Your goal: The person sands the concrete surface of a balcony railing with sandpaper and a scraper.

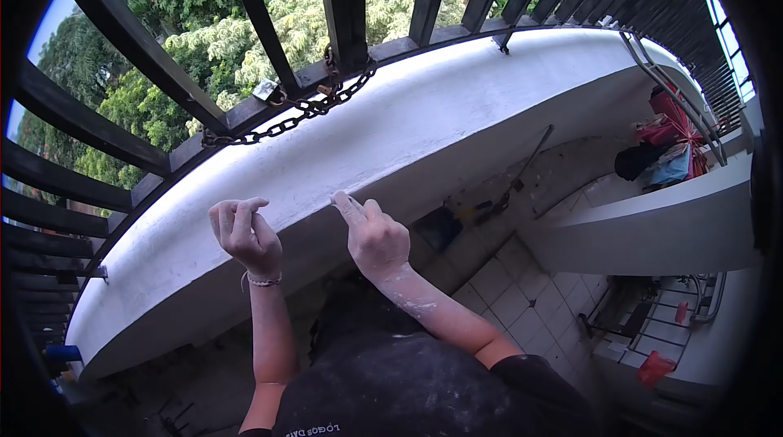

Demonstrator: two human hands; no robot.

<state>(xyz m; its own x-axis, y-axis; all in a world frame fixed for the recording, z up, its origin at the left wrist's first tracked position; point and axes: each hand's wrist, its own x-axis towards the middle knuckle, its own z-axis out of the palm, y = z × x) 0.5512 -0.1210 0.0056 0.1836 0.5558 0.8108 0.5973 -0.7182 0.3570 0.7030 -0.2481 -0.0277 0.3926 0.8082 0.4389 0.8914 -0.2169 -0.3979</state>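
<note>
My left hand (pixel 246 235), dusted white and with a bracelet (pixel 263 280) at the wrist, is held above the white parapet wall (pixel 457 107). Its fingers are curled in, and whether anything lies inside them is hidden. At the wall's inner top edge is my right hand (pixel 378 237), also powdery white. Its index finger stretches forward to the edge while the other fingers are folded. A small dark bit shows by that fingertip, too small to name.
Black railing bars (pixel 342 5) rise from the wall, with a rusty chain (pixel 302 115) and a padlock (pixel 265 90) on the lower rail. Below are floor tiles (pixel 510 306), a metal rack (pixel 652 323) and a red umbrella (pixel 681 123).
</note>
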